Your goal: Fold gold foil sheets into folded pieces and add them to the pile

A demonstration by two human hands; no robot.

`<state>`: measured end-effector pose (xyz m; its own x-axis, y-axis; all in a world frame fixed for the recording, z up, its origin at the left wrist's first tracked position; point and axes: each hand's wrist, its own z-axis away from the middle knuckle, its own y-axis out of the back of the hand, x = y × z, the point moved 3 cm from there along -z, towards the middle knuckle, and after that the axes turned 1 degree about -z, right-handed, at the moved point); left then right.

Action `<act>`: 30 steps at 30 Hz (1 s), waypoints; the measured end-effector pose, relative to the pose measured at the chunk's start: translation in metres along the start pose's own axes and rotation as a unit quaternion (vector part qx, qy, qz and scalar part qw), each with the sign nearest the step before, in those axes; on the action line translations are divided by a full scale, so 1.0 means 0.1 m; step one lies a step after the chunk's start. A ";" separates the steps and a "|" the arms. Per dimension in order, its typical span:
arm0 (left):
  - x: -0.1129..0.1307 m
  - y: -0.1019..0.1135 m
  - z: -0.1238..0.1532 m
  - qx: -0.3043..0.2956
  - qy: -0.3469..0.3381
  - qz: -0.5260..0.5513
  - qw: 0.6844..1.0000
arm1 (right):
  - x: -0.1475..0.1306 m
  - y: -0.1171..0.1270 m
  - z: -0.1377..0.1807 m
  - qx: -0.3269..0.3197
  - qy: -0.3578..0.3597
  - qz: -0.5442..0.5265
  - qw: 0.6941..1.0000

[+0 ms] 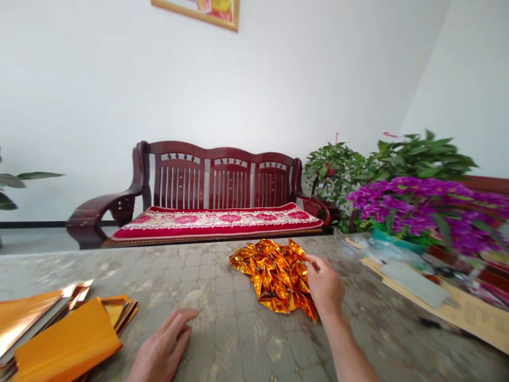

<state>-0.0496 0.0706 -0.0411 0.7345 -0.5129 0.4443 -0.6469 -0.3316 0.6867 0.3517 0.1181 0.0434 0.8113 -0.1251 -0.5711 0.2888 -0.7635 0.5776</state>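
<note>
A pile of shiny orange-gold folded foil paper pieces [274, 273] lies on the table just right of the middle. My right hand [325, 286] is at the pile's right edge, thumb and forefinger pinched on a folded foil paper piece there; the fingers partly cover it. My left hand [163, 345] rests low over the tabletop, left of the pile, fingers stretched out and holding nothing. To its left are stacks of flat gold foil paper sheets [67, 339], loosely overlapping.
The patterned grey table [222, 339] spans the foreground. On its right are a grey flat object [413, 283], brown cardboard [477, 313], a black pen-like object [431, 322] and purple flowers [413, 204]. A wooden bench [226, 183] stands behind.
</note>
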 end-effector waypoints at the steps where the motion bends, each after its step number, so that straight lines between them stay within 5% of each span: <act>1: 0.01 0.01 -0.01 -0.003 -0.009 -0.005 1.000 | 0.01 -0.01 0.00 -0.001 0.000 0.011 1.000; 5: 0.00 0.02 -0.03 0.001 -0.041 -0.024 0.999 | 0.04 -0.06 0.03 0.019 0.054 0.034 0.998; 11: -0.02 0.00 -0.03 0.005 -0.066 -0.034 0.997 | 0.01 -0.14 0.13 0.082 0.234 -0.001 0.969; 17: -0.03 -0.01 -0.02 -0.007 -0.067 -0.028 0.997 | -0.10 -0.17 0.19 0.099 0.311 -0.021 0.945; 22: -0.05 -0.03 -0.01 -0.033 -0.052 -0.014 0.998 | -0.25 -0.22 0.29 0.088 0.338 -0.061 0.935; 30: 0.03 -0.02 0.00 -0.040 -0.009 0.013 0.999 | -0.56 -0.37 0.51 -0.013 0.282 -0.103 0.954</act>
<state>-0.0460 0.0702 -0.0413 0.7131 -0.5347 0.4535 -0.6474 -0.2540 0.7185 0.2698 0.1209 0.0242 0.8784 0.3922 -0.2730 0.4779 -0.7188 0.5050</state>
